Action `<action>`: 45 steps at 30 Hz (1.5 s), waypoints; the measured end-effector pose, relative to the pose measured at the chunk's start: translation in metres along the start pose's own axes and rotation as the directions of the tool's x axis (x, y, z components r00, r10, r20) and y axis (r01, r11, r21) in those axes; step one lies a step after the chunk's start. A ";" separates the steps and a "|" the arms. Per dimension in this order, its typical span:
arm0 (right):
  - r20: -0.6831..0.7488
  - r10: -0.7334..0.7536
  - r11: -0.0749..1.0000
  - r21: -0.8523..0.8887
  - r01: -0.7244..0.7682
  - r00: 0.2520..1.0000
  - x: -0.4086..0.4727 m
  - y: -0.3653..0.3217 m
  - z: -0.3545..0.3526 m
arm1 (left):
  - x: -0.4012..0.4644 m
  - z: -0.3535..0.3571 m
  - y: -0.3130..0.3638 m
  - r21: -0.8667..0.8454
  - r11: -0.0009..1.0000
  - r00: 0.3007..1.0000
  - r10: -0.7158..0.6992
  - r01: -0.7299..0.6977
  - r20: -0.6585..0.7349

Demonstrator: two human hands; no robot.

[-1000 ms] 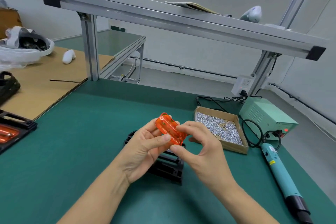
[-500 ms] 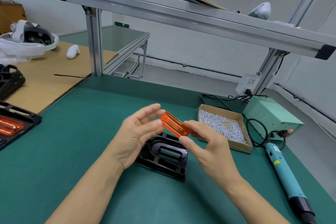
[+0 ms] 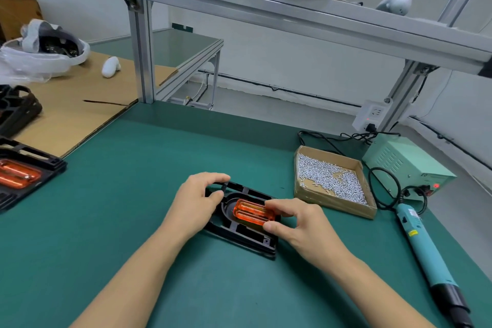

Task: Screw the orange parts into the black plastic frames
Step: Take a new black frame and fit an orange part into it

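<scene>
A: Where is the orange part (image 3: 252, 212) lying at this moment?

B: It is sitting in the oval hollow of the black frame (image 3: 241, 233), which is lying flat on the green mat (image 3: 133, 194) in front of the person. The ribbed side of the part is facing up.

A: Which way is its long axis going?

B: It is running from left to right, a little slanted, so the right end is coming nearer to the person. The frame is lying along the same line, with its rounded end toward the left hand.

A: What is the right hand (image 3: 298, 224) doing?

B: It is pinching the right end of the orange part. The thumb is pressing on the near edge and the curled fingers are covering the far edge.

A: And the left hand (image 3: 195, 202)?

B: It is gripping the left end of the frame. The fingers are curling over the far rim and the thumb is resting on the near side.

A: What else is lying around?

B: A cardboard box of small silver screws (image 3: 332, 181) is standing just to the right of the frame. Farther right, a blue electric screwdriver (image 3: 420, 242) is lying on the mat, with its long body pointing toward the near right corner. Behind it a pale green power unit (image 3: 404, 165) is showing a red light. At the left edge, another black frame with orange parts (image 3: 18, 173) is resting.
</scene>
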State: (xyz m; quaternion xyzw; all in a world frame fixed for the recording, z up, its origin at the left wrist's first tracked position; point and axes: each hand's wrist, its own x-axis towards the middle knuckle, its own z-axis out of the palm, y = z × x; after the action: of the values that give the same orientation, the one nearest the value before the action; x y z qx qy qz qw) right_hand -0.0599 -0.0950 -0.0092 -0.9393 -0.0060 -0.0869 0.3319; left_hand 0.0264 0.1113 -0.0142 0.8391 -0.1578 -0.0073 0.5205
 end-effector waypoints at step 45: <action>0.157 0.044 0.998 0.028 -0.049 0.987 0.002 0.006 -0.011 | -0.008 0.020 0.006 0.384 0.923 0.987 0.094 -0.038 -0.128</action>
State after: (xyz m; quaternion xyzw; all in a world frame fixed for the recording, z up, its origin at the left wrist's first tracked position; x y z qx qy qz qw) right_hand -0.0589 -0.1073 -0.0041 -0.9377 -0.0113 -0.0049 0.3472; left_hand 0.0133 0.0939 -0.0190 0.9165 -0.1464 0.1016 0.3581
